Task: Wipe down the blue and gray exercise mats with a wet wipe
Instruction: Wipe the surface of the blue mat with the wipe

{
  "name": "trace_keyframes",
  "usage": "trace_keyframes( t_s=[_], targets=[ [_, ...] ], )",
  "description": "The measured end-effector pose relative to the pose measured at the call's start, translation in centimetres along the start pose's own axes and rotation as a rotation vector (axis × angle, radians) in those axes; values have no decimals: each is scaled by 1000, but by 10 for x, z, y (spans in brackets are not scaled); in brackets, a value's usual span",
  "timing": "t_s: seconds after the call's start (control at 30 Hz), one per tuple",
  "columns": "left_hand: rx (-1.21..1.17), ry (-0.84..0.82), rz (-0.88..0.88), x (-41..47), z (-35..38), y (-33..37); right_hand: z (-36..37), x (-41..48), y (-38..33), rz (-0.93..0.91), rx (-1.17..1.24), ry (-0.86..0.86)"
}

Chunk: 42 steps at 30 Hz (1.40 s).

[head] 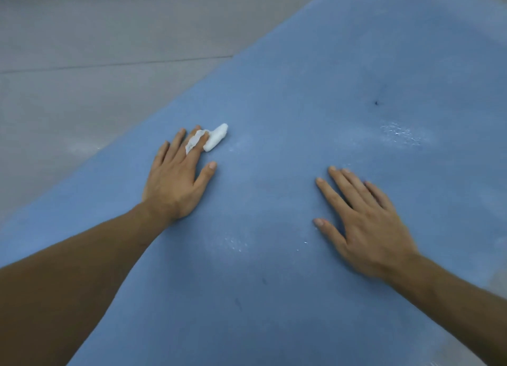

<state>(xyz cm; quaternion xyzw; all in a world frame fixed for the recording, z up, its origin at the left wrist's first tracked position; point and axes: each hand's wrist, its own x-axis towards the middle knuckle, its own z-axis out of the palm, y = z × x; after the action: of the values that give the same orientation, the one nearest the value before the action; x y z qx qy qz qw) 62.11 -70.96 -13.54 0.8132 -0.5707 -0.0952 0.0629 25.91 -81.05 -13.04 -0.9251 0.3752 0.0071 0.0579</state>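
Note:
A blue exercise mat point(315, 105) fills most of the view, running from lower left to upper right. My left hand point(178, 179) lies flat on it near its left edge, fingers spread. A white wet wipe point(215, 139) is wrapped around the index finger and trails over the middle finger, pressed on the mat. My right hand point(365, 223) rests flat on the mat to the right, fingers apart, holding nothing. Pale streaks point(400, 134) show on the mat in a few places. No gray mat is visible.
Gray floor point(96, 50) with a seam line lies to the left and beyond the mat. A sliver of floor also shows at the lower right corner.

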Motion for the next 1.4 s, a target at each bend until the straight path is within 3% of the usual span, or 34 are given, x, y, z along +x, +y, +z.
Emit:
trace_keyframes(
  t_s=[0.2,0.37,0.5,0.83,0.93,1.07,1.23,1.4],
  targets=[
    [7,13,-9,0,-1,2,-21,91,47,45,-14,-99],
    [12,2,4,0,-3,2,-20,148,75,126,97,-11],
    [37,-21,-8,0,-4,2,-6,152,75,124,92,122],
    [-60,-64,-123,1,1,44,-3,153,77,111,75,200],
    [-99,-76,-44,-4,0,78,-3,154,78,111,78,206],
    [-190,-118,210,-36,12,141,-4,154,79,111,75,206],
    [-136,-177,425,-91,43,213,-6,155,79,113,57,182],
    [-64,-237,481,-90,36,210,-8,155,78,109,55,176]
  ],
)
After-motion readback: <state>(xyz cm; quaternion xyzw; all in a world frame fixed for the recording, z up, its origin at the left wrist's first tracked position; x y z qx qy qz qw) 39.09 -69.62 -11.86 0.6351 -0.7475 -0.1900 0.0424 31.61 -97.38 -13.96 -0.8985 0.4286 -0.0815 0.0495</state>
